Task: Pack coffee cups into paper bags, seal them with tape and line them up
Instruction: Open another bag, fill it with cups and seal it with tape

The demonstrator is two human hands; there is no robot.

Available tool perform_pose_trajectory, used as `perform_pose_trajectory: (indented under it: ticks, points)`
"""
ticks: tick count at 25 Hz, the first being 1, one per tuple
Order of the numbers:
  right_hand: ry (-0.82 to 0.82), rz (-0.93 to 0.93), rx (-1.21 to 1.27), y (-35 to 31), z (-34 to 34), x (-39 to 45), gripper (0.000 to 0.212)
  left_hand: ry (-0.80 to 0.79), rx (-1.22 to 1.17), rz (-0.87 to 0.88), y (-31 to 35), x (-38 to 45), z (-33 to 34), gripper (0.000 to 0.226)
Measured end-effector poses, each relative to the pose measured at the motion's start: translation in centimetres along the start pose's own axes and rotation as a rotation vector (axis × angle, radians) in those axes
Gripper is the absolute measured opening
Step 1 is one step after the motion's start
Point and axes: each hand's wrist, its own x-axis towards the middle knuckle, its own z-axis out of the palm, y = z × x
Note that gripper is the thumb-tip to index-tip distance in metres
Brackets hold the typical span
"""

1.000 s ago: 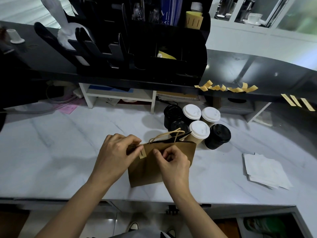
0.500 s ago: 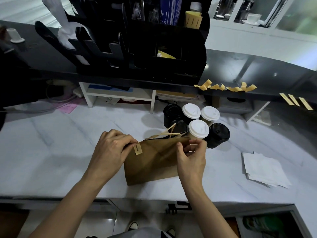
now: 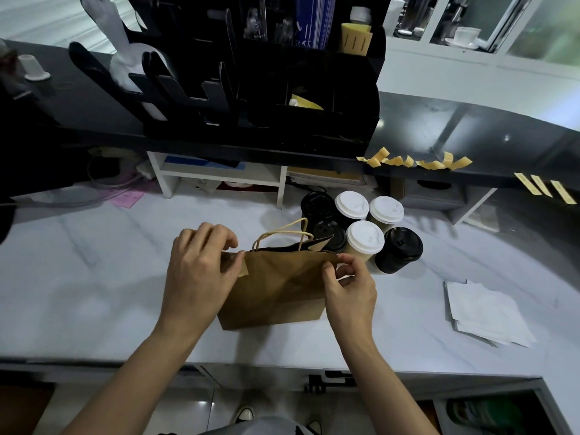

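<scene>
A brown paper bag (image 3: 276,287) with twine handles stands on the marble counter (image 3: 94,277) in front of me. My left hand (image 3: 201,265) pinches the bag's top left corner, where a small strip of tape shows. My right hand (image 3: 348,284) pinches the top right corner. The mouth is slightly open and dark inside. Behind the bag stand several lidded coffee cups: a white-lidded cup (image 3: 364,240), two more white-lidded ones behind it, and black-lidded cups (image 3: 398,249). Yellow tape strips (image 3: 414,163) hang from the edge of the black upper counter, with three more (image 3: 546,191) to the right.
A stack of white napkins (image 3: 486,312) lies at the right. A white shelf unit (image 3: 219,180) stands under the black upper counter, which carries a black organiser (image 3: 257,89). Pink paper (image 3: 125,197) and cables lie at the back left.
My right hand slid from the middle of the bag's top edge to its right corner. The bag's top has spread wider. My left hand stayed on the left corner.
</scene>
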Motion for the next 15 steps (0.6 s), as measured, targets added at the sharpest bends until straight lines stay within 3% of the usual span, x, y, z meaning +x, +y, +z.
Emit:
perform_pose_trajectory:
  ticks: [2, 5, 7, 10, 15]
  points:
    - [-0.005, 0.005, 0.014, 0.0, -0.1, 0.1, 0.015, 0.091, -0.045, 0.098, 1.5, -0.3, -0.1, 0.019]
    - [-0.035, -0.009, 0.035, -0.1, -0.3, 0.5, 0.030, 0.089, -0.137, 0.231, 3.9, -1.1, 0.3, 0.018]
    - [-0.080, -0.021, 0.044, -0.3, -0.5, 1.1, 0.041, 0.009, -0.178, 0.231, 4.9, -1.4, 1.1, 0.011]
    - [-0.163, -0.031, 0.015, -0.5, -1.0, 2.3, 0.048, -0.152, -0.193, 0.170, 6.0, -1.2, 1.9, 0.034]
    - [-0.294, -0.065, -0.014, -0.5, -1.8, 3.9, 0.040, -0.252, -0.142, 0.142, 6.6, -0.1, 3.1, 0.051]
